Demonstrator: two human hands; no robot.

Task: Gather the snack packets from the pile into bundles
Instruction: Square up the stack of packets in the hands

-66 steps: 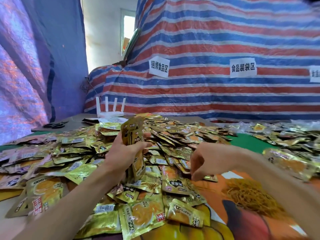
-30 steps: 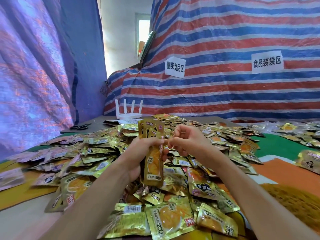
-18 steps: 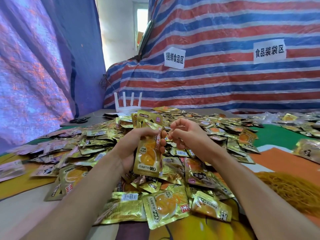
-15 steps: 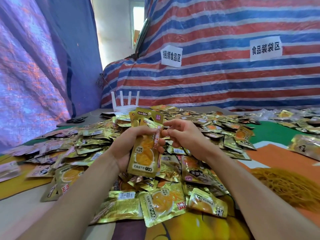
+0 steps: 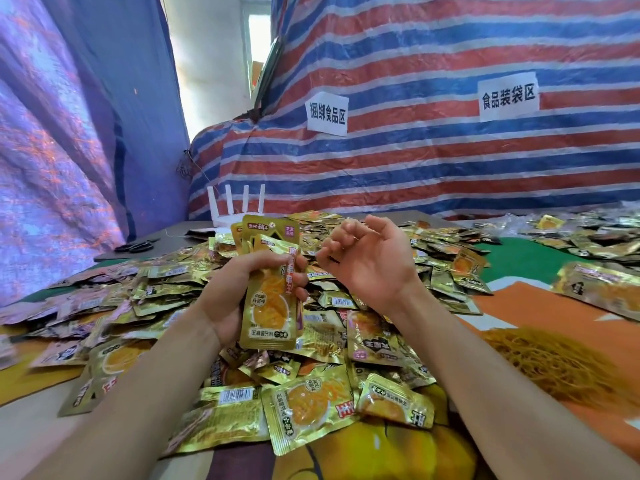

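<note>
a striped tarp (image 5: 450, 161) hung at the back. the pile of gold snack packets (image 5: 311, 407) sprawled below it, a tangle of yellow bands (image 5: 561, 362) lying at its right. above the pile, the left hand (image 5: 239, 292) gripped an upright stack of packets (image 5: 270, 313), fingers wrapped around its middle. just beside it hovered the right hand (image 5: 370, 268), fingers loosely curled; whether it pinched anything could not be told.

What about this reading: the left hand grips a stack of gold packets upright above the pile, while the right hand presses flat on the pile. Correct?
Not quite. The head view shows the right hand raised beside the stack, fingers curled, clear of the pile. The left hand does grip the stack of gold packets upright above it.
</note>
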